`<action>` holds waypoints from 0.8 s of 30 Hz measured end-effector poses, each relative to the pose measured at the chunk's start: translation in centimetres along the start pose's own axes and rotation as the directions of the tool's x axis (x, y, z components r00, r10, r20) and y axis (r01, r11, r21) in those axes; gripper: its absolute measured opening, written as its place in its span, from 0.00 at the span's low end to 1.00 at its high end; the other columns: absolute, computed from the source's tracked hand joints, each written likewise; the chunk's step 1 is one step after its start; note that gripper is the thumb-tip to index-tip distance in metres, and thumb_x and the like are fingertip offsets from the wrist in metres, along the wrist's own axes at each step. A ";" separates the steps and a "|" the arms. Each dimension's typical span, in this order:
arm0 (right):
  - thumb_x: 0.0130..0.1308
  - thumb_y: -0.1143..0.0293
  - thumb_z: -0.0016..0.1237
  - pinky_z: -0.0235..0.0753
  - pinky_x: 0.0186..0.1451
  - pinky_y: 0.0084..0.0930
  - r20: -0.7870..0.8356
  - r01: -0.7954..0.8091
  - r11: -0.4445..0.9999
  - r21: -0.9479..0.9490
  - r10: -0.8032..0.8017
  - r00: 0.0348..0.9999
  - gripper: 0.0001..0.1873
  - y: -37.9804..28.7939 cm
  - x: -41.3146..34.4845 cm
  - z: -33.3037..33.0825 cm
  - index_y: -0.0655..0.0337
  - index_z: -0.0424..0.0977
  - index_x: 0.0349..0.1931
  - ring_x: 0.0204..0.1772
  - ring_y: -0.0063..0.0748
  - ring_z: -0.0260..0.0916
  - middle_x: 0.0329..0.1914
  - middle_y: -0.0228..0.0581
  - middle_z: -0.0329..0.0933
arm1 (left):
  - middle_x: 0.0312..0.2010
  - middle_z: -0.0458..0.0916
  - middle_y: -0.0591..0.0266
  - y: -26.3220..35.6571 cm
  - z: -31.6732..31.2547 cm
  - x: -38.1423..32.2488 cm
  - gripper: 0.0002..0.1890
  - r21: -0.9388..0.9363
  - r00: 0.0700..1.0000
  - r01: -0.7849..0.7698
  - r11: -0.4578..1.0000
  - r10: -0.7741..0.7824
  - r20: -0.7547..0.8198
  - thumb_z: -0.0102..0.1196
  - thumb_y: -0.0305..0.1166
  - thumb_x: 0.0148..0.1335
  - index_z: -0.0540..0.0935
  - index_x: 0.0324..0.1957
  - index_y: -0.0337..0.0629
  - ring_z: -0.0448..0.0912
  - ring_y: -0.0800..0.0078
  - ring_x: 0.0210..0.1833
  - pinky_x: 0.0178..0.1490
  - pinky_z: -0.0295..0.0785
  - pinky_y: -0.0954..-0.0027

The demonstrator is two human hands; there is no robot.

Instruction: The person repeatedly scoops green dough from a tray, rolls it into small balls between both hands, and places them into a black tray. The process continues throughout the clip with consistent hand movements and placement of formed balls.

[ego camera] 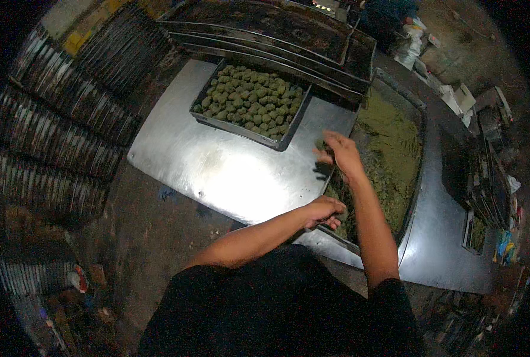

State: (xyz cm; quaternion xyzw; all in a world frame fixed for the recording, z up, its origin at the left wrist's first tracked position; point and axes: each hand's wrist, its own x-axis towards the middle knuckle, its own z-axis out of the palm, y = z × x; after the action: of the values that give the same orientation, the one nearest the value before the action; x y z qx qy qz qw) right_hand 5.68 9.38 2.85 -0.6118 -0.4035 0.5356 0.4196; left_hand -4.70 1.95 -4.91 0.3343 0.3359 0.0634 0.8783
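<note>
My left hand (325, 213) is over the near left edge of a large tray (422, 134), its fingers curled; whether it holds anything I cannot tell. Green crumbly paste or dough (392, 156) fills much of that tray. Farther forward, my right hand (336, 149) is blurred above the tray's left rim, with a small dark green lump seemingly at its fingers. To the left of it, a rectangular metal pan (247, 130) holds many rough green balls, piled closely. Both the pan and the tray rest on a shiny metal worktop (171, 143).
Stacked dark baking trays (265, 49) stand behind the pan. Tall stacks of metal trays (64, 111) line the left side. More trays (492, 192) stand at the right, by a small tray with green stuff (475, 234). Another person (387, 20) is at the upper right, near white bags (411, 47).
</note>
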 end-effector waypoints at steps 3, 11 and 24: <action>0.67 0.69 0.41 0.75 0.39 0.23 -0.058 0.261 0.924 0.281 -0.255 0.965 0.18 -2.3 0.2 1.7 0.69 0.66 0.54 0.42 0.32 0.77 0.43 0.48 0.76 | 0.31 0.74 0.59 -0.1 -0.5 0.0 0.09 -0.080 0.999 -0.034 0.996 0.035 0.017 0.51 0.27 0.60 0.71 0.42 0.36 0.79 0.68 0.29 0.26 0.76 0.75; 0.52 0.73 0.52 0.71 0.51 0.34 -0.096 0.228 0.612 -0.758 -0.449 0.888 0.20 1.2 -10.4 -2.7 0.63 0.73 0.48 0.50 0.47 0.74 0.44 0.52 0.76 | 0.39 0.79 0.60 3.0 -0.6 -0.9 0.17 0.013 0.951 -0.253 0.967 0.251 -0.181 0.53 0.31 0.61 0.74 0.52 0.37 0.76 0.77 0.36 0.38 0.73 0.75; 0.49 0.67 0.56 0.74 0.40 0.34 -0.244 0.235 0.665 -0.709 -0.544 0.803 0.20 4.6 -19.6 -5.4 0.54 0.75 0.46 0.34 0.41 0.74 0.37 0.44 0.75 | 0.37 0.80 0.64 1.9 6.3 -2.7 0.17 0.372 0.920 -0.343 0.862 0.389 -0.054 0.59 0.33 0.57 0.79 0.47 0.37 0.74 0.80 0.36 0.41 0.69 0.77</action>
State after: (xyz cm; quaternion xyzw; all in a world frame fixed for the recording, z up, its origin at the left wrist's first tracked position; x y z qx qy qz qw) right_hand 9.26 -11.06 5.13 -0.7171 -0.5824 0.1050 0.3682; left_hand -2.60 -0.96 1.24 0.5405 0.3272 0.1884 0.7518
